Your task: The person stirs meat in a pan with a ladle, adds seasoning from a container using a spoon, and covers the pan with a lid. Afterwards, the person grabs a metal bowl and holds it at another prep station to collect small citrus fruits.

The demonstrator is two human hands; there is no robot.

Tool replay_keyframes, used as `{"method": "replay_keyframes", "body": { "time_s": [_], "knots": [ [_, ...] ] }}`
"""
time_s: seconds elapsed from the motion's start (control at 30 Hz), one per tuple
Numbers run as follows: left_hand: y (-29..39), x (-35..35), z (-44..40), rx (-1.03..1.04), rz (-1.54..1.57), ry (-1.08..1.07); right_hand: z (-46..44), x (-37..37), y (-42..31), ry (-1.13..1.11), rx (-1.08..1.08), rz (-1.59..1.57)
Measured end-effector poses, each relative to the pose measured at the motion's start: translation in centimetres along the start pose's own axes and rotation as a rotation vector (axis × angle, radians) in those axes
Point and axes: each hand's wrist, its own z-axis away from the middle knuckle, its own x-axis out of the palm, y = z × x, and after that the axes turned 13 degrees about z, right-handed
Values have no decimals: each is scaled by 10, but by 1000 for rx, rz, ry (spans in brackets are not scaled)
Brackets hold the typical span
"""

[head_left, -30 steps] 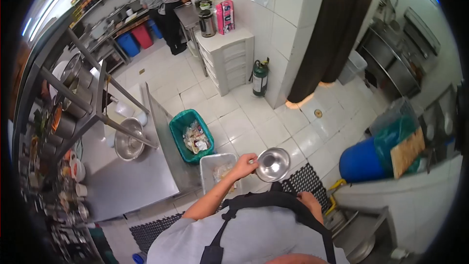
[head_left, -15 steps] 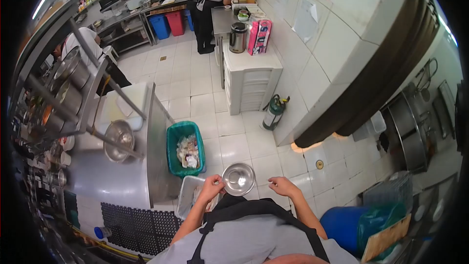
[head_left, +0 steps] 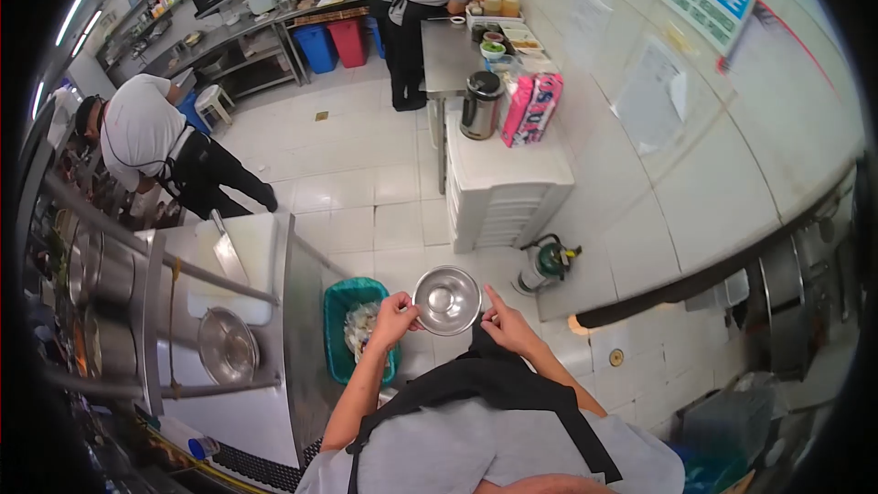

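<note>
A shiny metal bowl (head_left: 446,300) is held out in front of my body, its opening facing up. My left hand (head_left: 396,320) is closed on the bowl's left rim, thumb and fingers pinching the edge. Just to the right of the bowl is my right hand (head_left: 510,326), its index finger stretched out and the other fingers bent. Nothing shows in that hand, and I cannot tell whether its fingertips touch the rim. Below and left of the bowl, a green-lined bin (head_left: 335,334) holds crumpled waste.
At left, a steel counter (head_left: 306,311) carries a cutting board (head_left: 261,288) with a cleaver (head_left: 229,256) and another metal bowl (head_left: 228,348). A white drawer unit (head_left: 508,197) and a green cylinder (head_left: 550,263) stand ahead right. A co-worker (head_left: 151,133) bends at left; two others work at the back.
I have moved forward past the counter, and the view has turned. My right hand has come closer to the bowl, which stays in my left hand. The cleaver on the board now shows.
</note>
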Motion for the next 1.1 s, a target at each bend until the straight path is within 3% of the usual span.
{"method": "replay_keyframes", "body": {
  "time_s": [0.27, 0.37, 0.47, 0.57, 0.67, 0.83, 0.93, 1.1],
  "knots": [
    [25, -67, -75, -99, 408, 377, -196, -39, 10, -202, -218, -48],
    [47, -81, -96, -41, 424, 516, -270, -55, 5, -253, -211, -79],
    [59, -94, -114, -9, 490, 609, -341, -54, 8, -316, -406, 190],
    [73, -108, -145, -35, 716, 638, -404, -52, -6, -628, -449, 330],
    [99, -143, -214, -44, 954, 540, -487, -47, -39, -588, -437, 159],
    [166, -212, -338, -96, 826, 472, -604, -58, -94, -492, -263, 64],
    [215, -252, -411, -168, 696, 368, -667, -61, -116, -370, -460, 109],
    [294, -294, -536, -153, 511, 137, -763, -74, -122, -185, -476, 174]
  ]
}}
